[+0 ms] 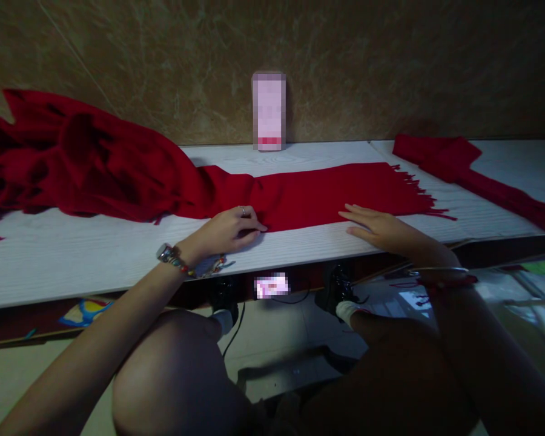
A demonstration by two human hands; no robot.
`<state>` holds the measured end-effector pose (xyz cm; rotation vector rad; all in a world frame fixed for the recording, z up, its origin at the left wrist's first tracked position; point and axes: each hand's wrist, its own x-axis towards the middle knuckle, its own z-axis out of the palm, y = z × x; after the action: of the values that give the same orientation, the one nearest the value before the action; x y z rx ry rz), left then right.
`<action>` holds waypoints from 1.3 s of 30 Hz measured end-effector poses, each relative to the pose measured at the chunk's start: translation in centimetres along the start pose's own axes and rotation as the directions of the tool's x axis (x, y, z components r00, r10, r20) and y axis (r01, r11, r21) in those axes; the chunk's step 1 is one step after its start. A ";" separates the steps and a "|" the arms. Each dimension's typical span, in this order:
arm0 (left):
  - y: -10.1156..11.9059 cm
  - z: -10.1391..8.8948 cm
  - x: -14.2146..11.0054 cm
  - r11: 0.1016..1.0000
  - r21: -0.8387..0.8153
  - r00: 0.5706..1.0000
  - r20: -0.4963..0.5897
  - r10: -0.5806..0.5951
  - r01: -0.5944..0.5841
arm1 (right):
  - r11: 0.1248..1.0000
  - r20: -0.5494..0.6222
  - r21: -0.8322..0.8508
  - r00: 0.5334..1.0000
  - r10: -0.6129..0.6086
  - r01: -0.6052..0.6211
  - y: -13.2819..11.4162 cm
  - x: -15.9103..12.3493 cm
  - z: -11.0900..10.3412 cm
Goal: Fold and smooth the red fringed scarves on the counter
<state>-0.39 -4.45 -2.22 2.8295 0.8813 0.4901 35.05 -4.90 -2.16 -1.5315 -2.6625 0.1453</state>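
Observation:
A red scarf (318, 192) with a fringed end lies along the white wood-grain table (95, 254). Its right part is spread flat, while the left part is heaped in loose folds. My left hand (236, 229), with a ring, rests with loosely bent fingers apart, its fingertips on the scarf's near edge. Farther right, my right hand (375, 229) lies open, fingers stretched, fingertips touching the same edge short of the fringe. Neither hand grips the fabric.
A phone-like pink object (269, 112), blurred out, leans against the brown marbled wall (345, 72). Another red fringed cloth (458, 166) lies folded at the right. Below the table are my knees, dark shoes (338, 287), a cable (236, 333) and a small blurred object (271, 285).

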 end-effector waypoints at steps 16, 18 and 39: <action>0.1 1.0 -0.1 0.962 0.264 0.990 -0.136 -0.031 0.067 | 0.979 -0.140 -0.059 0.969 -0.204 0.197 -8.3 4.4 0.0; 0.1 1.0 0.0 0.957 0.285 0.992 -0.121 -0.020 0.054 | 0.973 -0.139 -0.073 0.964 -0.226 0.218 -8.9 5.0 -0.1; 0.7 0.2 1.3 0.900 0.437 0.999 -0.046 0.008 0.013 | 0.968 -0.228 -0.226 0.960 -0.161 0.109 -9.8 6.1 0.3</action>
<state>1.05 -4.25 -1.94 3.2280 1.1296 0.4001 23.53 -4.52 -1.30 -1.3084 -2.6377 -0.3244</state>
